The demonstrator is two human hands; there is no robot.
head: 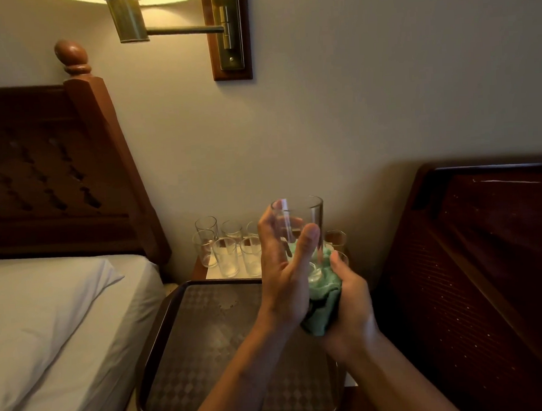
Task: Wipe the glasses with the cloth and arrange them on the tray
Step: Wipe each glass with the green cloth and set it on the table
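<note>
Green cloth (326, 293) is bunched in the right hand (350, 298), whose fingers curl round it and press it against the base of a clear glass (305, 216). The left hand (285, 267) grips that glass by its side, with the thumb on the near wall and the fingers wrapped round the left and far wall. The glass is upright in the air, over the far right part of the tray (207, 334).

The tray is dark with a diamond pattern and lies near the person, below both forearms. Just beyond its far edge, a cluster of glasses (227, 258) stands upright on a white sheet (216, 272) close to the wall. Another glass (335, 238) shows to the right of the hands, partly hidden by them.

A bed with white linen (49, 311) and a carved wooden headboard (42, 170) fills the left. A dark wooden panel (486, 257) fills the right. A brass wall lamp (128, 18) glows at the far top.
</note>
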